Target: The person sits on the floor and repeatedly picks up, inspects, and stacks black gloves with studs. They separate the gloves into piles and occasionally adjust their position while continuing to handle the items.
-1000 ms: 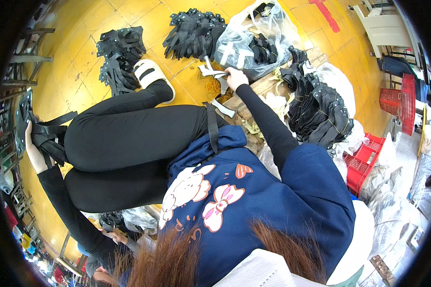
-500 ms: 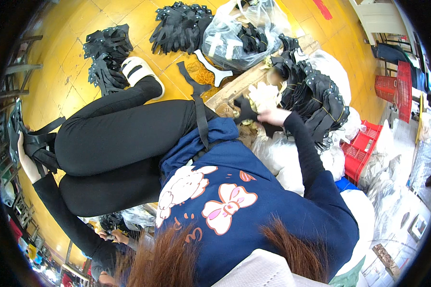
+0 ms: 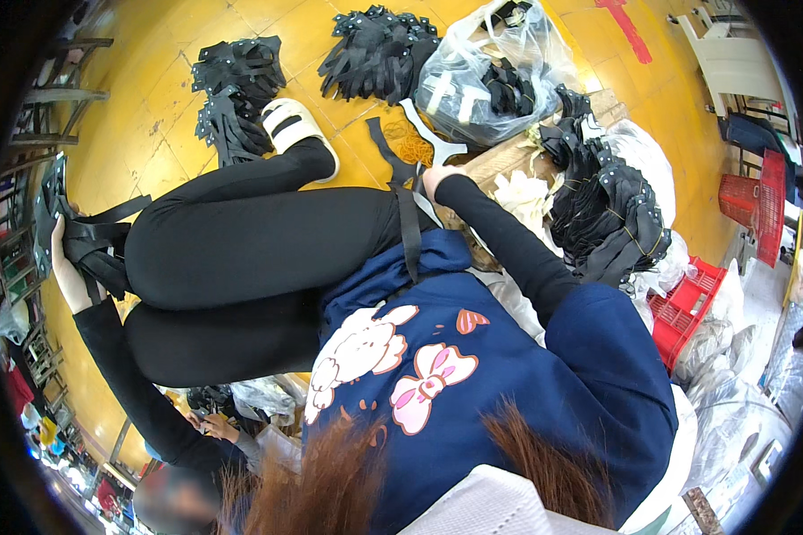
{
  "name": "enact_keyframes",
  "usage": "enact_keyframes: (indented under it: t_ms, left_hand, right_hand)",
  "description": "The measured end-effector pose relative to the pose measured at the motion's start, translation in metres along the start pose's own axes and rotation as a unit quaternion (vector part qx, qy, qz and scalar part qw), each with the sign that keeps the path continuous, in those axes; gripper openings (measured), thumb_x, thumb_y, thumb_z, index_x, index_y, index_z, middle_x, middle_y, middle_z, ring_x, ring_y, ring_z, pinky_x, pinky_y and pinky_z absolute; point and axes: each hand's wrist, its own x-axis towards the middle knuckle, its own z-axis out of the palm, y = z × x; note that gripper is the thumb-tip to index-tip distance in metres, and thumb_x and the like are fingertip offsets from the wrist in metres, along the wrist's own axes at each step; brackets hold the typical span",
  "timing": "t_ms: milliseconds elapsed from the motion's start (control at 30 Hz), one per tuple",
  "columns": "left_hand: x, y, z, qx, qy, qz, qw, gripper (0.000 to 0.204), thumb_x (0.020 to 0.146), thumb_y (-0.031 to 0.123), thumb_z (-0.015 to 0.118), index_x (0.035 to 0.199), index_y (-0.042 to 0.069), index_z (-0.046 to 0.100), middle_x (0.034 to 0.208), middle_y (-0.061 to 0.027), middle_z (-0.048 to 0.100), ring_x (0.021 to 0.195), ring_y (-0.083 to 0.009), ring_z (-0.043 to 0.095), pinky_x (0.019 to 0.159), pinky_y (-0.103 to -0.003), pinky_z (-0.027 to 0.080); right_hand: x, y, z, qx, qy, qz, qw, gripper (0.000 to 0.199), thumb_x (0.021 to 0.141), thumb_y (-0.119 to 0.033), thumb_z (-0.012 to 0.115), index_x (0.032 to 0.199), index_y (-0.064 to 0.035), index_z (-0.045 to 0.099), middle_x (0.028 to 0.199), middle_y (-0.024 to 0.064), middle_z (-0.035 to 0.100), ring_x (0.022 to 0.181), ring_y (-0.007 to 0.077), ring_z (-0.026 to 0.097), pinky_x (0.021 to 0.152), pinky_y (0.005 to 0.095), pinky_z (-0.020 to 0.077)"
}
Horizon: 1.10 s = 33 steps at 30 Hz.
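Note:
At the far left my left hand [image 3: 64,259] is closed around a bunch of black straps [image 3: 89,242] with small metal studs, held out beyond my knees. My right hand [image 3: 443,181] is curled beside my hip, close to the wooden board; whatever its fingers hold is hidden. Just past it lie a white forked piece [image 3: 433,138], a loose black strap piece [image 3: 385,147] and a heap of orange rubber bands [image 3: 412,143]. One black strap [image 3: 409,234] hangs across my lap.
Black strap piles [image 3: 379,53] lie on the yellow floor, beside a clear plastic bag [image 3: 459,102]. A tied strap bundle [image 3: 629,205] rests right of the wooden board [image 3: 500,160], near white scraps [image 3: 522,196] and a red crate [image 3: 691,303]. Another person's hand [image 3: 219,428] shows at lower left.
My right hand has moved left, from a black piece by the white scraps to beside my hip. The left hand keeps its grip on the straps. The whole view has shifted slightly.

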Motion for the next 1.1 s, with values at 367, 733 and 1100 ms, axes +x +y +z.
enact_keyframes:
  t_ms: [367, 733, 1100]
  left_hand:
    - [0.002, 0.007, -0.013, 0.009, -0.045, -0.001, 0.999, 0.029, 0.095, 0.018, 0.049, 0.117, 0.001, 0.058, 0.110, -0.0103, 0.065, 0.099, -0.0195, 0.063, 0.087, -0.032, 0.050]
    - [0.008, 0.005, -0.025, 0.030, -0.039, 0.015, 0.999, 0.029, 0.094, 0.019, 0.050, 0.117, 0.003, 0.058, 0.108, -0.0101, 0.066, 0.093, -0.0185, 0.065, 0.079, -0.029, 0.053]
    - [-0.016, 0.005, -0.009, -0.023, 0.010, 0.026, 0.999, 0.031, 0.094, 0.014, 0.050, 0.121, -0.001, 0.055, 0.118, -0.0120, 0.062, 0.106, -0.0209, 0.062, 0.091, -0.032, 0.050]
  right_hand:
    - [-0.087, 0.067, 0.076, 0.065, -0.006, -0.081, 0.995, 0.028, 0.083, -0.027, 0.060, 0.098, -0.0038, 0.065, 0.085, 0.0207, 0.066, 0.083, 0.0375, 0.065, 0.076, 0.0452, 0.0508]
    - [0.000, 0.017, 0.112, 0.180, 0.239, -0.080, 0.951, 0.044, 0.078, -0.016, 0.064, 0.119, -0.0101, 0.049, 0.099, 0.0197, 0.062, 0.087, 0.0361, 0.063, 0.073, 0.0456, 0.0497]
    - [-0.132, 0.074, 0.052, -0.078, 0.065, -0.146, 0.984, 0.042, 0.083, -0.013, 0.053, 0.123, -0.0030, 0.050, 0.082, 0.0214, 0.066, 0.075, 0.0367, 0.065, 0.067, 0.0467, 0.0507]
